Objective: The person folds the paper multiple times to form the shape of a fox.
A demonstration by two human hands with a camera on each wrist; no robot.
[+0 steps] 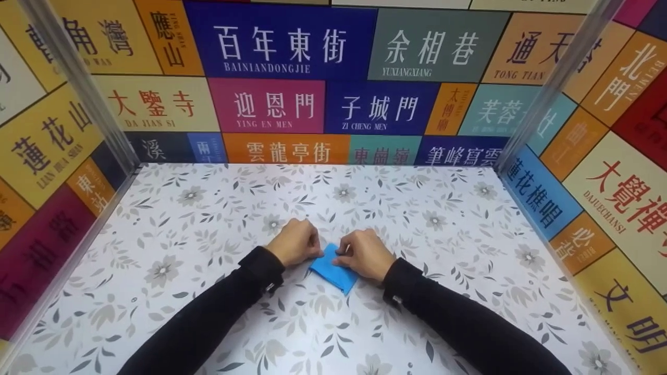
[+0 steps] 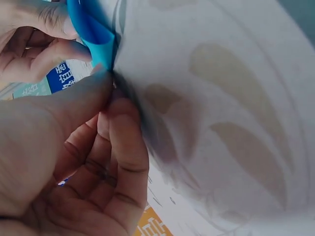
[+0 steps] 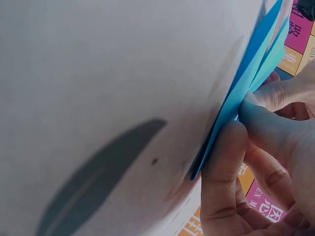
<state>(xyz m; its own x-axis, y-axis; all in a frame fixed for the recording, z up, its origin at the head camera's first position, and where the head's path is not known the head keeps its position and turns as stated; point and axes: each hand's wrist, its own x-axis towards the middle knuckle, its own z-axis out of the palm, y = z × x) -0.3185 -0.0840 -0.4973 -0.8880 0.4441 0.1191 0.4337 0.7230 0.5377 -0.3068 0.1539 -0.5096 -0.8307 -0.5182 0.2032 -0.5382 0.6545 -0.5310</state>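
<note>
A small piece of folded blue paper [image 1: 332, 270] lies on the patterned tabletop between both hands. At its left corner, my left hand [image 1: 296, 242] pinches the edge between thumb and index finger; in the left wrist view the paper [image 2: 101, 51] curls up above those fingertips [image 2: 101, 81]. My right hand [image 1: 368, 253] holds the paper's right side with thumb and index finger. The right wrist view shows the paper [image 3: 236, 98] edge-on, its layers standing apart near the top, with the right thumb [image 3: 256, 110] against it. The fingers hide part of the folds.
A white tabletop [image 1: 208, 219] with grey flowers and leaves spreads around the hands. Colourful panels [image 1: 281, 47] with printed place names stand behind it and at both sides. Clear corner strips [image 1: 112, 120] run up where the panels meet.
</note>
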